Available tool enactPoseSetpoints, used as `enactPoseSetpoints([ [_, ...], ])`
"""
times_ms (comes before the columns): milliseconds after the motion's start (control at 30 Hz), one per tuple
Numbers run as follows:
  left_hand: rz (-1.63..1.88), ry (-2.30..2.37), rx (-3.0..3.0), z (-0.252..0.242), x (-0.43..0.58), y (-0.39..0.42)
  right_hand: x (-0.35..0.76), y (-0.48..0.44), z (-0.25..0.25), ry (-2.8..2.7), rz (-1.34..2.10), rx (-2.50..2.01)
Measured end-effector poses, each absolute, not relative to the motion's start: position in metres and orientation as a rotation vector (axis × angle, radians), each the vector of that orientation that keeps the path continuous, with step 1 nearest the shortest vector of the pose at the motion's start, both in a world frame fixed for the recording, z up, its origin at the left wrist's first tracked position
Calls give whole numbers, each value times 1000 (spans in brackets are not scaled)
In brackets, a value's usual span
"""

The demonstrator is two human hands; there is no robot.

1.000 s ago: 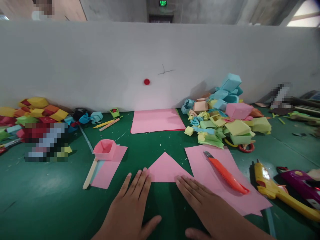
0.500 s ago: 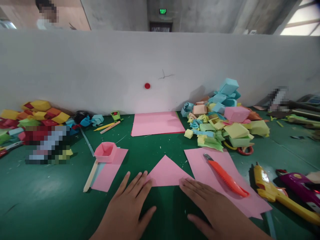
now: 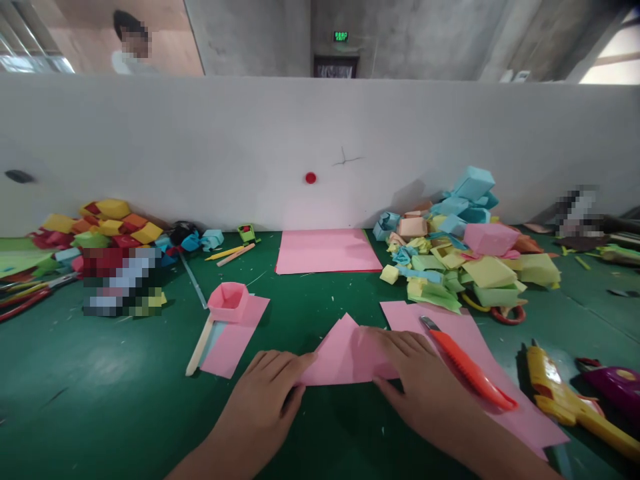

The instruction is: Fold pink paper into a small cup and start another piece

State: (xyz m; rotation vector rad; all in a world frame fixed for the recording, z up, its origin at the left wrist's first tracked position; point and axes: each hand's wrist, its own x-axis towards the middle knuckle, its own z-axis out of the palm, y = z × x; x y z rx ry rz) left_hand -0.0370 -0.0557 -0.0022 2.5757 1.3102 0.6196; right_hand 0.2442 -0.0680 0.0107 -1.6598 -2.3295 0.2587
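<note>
A folded pink triangle of paper (image 3: 340, 353) lies in front of me, its peak pointing away. My left hand (image 3: 273, 390) pinches its left corner between thumb and curled fingers. On the right, my right hand (image 3: 415, 373) grips the other side, fingers over the top and thumb at the lower edge; the right corner is hidden beneath it. Close by that hand, an orange utility knife (image 3: 470, 367) rests on a larger pink sheet (image 3: 530, 413). To the left, a small pink paper box (image 3: 228, 303) sits by a pink strip (image 3: 235, 343) and a wooden stick (image 3: 200, 347).
A stack of pink paper (image 3: 327, 252) lies against the white partition (image 3: 225, 153). Folded paper pieces are heaped at right (image 3: 450, 247) and left (image 3: 107, 223). A yellow glue gun (image 3: 555, 387) lies at the right, with scissors (image 3: 35, 297) far left. Someone (image 3: 133, 43) is beyond the partition.
Both hands, which lay flat with fingers spread on the triangle's corners, have curled to grip it. The triangle's right side now looks slightly lifted. The view has shifted a little to the left.
</note>
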Motion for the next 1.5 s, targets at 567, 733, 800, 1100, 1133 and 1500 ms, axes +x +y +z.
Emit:
enactPoseSetpoints([
  [567, 520, 1011, 2578, 7, -33, -61, 251, -67, 3, -2169, 422, -1204],
  [733, 643, 981, 2635, 4, -32, -61, 255, -66, -4, -2133, 323, -1132],
  [800, 641, 969, 2651, 6, -32, -61, 257, -66, -5, -2118, 292, -1117],
  [1100, 556, 909, 2633, 10, -31, -59, 260, -66, -7, -2101, 361, -1081],
  [1133, 558, 915, 2633, 9, -30, -58, 260, -66, -7, -2103, 364, -1082],
  [1500, 361, 1088, 2626, 17, -39, -54, 269, -63, -9, -2122, 206, -1298],
])
